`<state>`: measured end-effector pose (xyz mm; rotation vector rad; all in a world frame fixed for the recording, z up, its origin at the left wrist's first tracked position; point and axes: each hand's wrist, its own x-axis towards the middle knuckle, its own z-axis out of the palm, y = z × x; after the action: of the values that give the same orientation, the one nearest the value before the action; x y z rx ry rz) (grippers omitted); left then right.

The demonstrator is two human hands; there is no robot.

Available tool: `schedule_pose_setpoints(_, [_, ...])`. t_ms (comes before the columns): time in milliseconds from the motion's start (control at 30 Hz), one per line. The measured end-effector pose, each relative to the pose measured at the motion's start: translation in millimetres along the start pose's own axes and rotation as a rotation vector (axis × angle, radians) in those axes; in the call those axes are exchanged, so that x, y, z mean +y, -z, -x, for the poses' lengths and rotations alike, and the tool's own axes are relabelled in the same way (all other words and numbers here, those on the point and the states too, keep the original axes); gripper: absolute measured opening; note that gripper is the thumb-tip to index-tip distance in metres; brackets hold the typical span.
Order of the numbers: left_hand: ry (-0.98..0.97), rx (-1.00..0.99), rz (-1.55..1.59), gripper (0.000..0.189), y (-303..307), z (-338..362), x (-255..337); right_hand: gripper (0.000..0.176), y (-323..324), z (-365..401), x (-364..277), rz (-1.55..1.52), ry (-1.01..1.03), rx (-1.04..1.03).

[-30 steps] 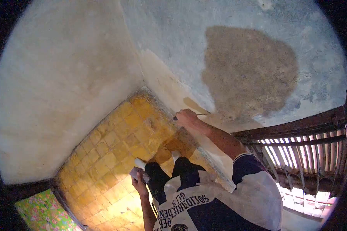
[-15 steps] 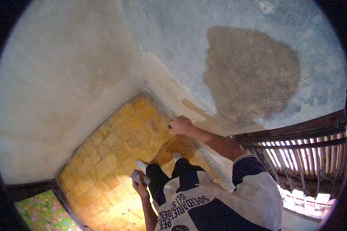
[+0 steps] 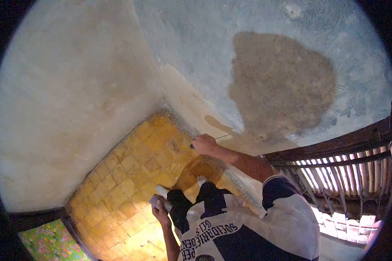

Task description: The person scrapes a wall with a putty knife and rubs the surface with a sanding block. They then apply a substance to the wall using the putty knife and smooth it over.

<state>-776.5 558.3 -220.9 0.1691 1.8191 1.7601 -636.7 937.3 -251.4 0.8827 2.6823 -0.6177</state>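
Observation:
My right hand (image 3: 204, 144) is closed round a thin-bladed tool with a dark handle. The handle's end (image 3: 192, 146) pokes out on the left of the fist, and the narrow blade (image 3: 223, 136), seen edge-on, points right towards the foot of the blue-grey wall (image 3: 196, 48). Lower down, beside my left knee, my left hand (image 3: 162, 209) grips a small grey rectangular block (image 3: 155, 200) between thumb and fingers. The block's lower part is hidden by the hand.
A pale wall (image 3: 74, 95) meets the blue-grey one in a corner ahead. Yellow-brown square tiles (image 3: 122, 187) cover the floor, brightly lit near my left arm. A dark shadow-like shape (image 3: 283, 82) lies on the wall. Right is a slatted window (image 3: 335, 174); lower left, a green flowered cloth (image 3: 50, 239).
My right hand has shifted slightly, and the tool's blade shows more plainly. My left hand still holds the grey block, and the whole view has tilted a little.

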Motion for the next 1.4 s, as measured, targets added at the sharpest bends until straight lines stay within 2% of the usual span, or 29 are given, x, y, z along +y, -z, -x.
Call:
schedule_pose_setpoints(100, [0.019,0.019,-0.011,0.024,7.7,-1.8,-8.1,0.024,-16.7,2.8,30.4,0.02,-0.135,0.011])
schedule_pose_setpoints(167, [-0.038,-0.019,-0.079,0.024,13.6,-1.2,-8.5,0.026,-19.4,0.2,42.6,0.029,-0.222,0.039])
schedule_pose_setpoints(200, [-0.072,-0.034,-0.109,0.024,11.6,-3.7,-6.2,0.028,-17.7,-1.1,42.7,0.04,-0.196,0.045])
schedule_pose_setpoints(233, [-0.002,-0.007,-0.059,0.024,2.7,1.8,12.3,0.03,-27.5,7.9,34.1,0.044,-0.17,0.035])
schedule_pose_setpoints(367, [-0.004,0.016,0.032,0.024,18.6,-11.1,-17.8,0.039,-15.8,39.9,-27.1,-0.07,-0.077,-0.066])
schedule_pose_setpoints(433, [-0.042,0.009,0.036,0.024,22.4,-21.4,-24.7,0.041,-27.2,48.4,-45.1,-0.193,-0.086,0.003])
schedule_pose_setpoints(500, [0.006,0.033,0.089,0.024,27.7,-33.9,-26.5,0.044,-44.1,58.5,-52.5,-0.291,-0.094,0.102])
schedule_pose_setpoints(533, [0.025,0.046,0.062,0.023,32.0,-42.0,-27.8,0.046,-60.6,57.6,-47.8,-0.307,-0.074,0.188])
schedule_pose_setpoints(600, [0.015,0.005,0.043,0.023,29.9,-53.5,-10.7,0.05,-116.1,44.7,-27.4,-0.185,0.04,0.511])
schedule_pose_setpoints(633, [0.012,-0.015,0.032,0.023,31.4,-60.5,-2.8,0.053,-101.8,46.0,-34.2,-0.134,0.084,0.63])
schedule_pose_setpoints(667, [0.032,-0.025,-0.009,0.023,36.6,-71.7,0.5,0.055,-85.4,52.1,-35.6,-0.135,0.09,0.631])
schedule_pose_setpoints(733, [0.074,-0.047,-0.093,0.023,49.1,-97.0,6.2,0.05,-3.5,75.0,-62.5,-0.337,0.04,0.595])
schedule_pose_setpoints(767, [-0.026,-0.055,-0.007,0.024,46.3,-108.1,12.7,0.048,16.8,77.8,-72.2,-0.439,0.015,0.576])
schedule_pose_setpoints(867, [-0.053,-0.036,-0.035,0.027,60.4,-151.7,21.6,0.04,1.5,73.6,-85.2,-0.68,-0.391,0.848])
schedule_pose_setpoints(967, [0.003,-0.122,-0.066,0.03,76.7,-190.7,48.3,0.035,-12.9,67.9,-107.1,-1.061,-0.507,0.907])
schedule_pose_setpoints(1067, [0.04,-0.125,-0.097,0.03,92.3,-234.3,60.9,0.03,-35.9,58.1,-144.8,-1.675,-0.442,0.875])
schedule_pose_setpoints(1133, [0.028,-0.164,-0.077,0.031,100.8,-257.2,70.0,0.026,-94.7,35.8,-154.5,-1.862,-0.424,0.688])
schedule_pose_setpoints(1200, [-0.021,-0.263,-0.008,0.032,107.7,-276.5,75.0,0.027,-112.7,39.1,-181.8,-2.09,-0.414,0.54])
schedule_pose_setpoints(1267, [-0.014,-0.425,-0.045,0.031,124.2,-312.6,60.7,0.031,-84.2,41.6,-232.9,-2.368,-0.359,0.431])
schedule_pose_setpoints(1367, [-0.049,-0.552,-0.075,0.029,93.3,-327.8,83.3,0.032,-183.5,9.5,-245.4,-2.425,-0.13,0.719])
schedule_pose_setpoints(1400, [-0.076,-0.572,-0.079,0.029,74.3,-322.4,100.5,0.031,-175.1,8.4,-250.5,-2.461,-0.276,0.702])
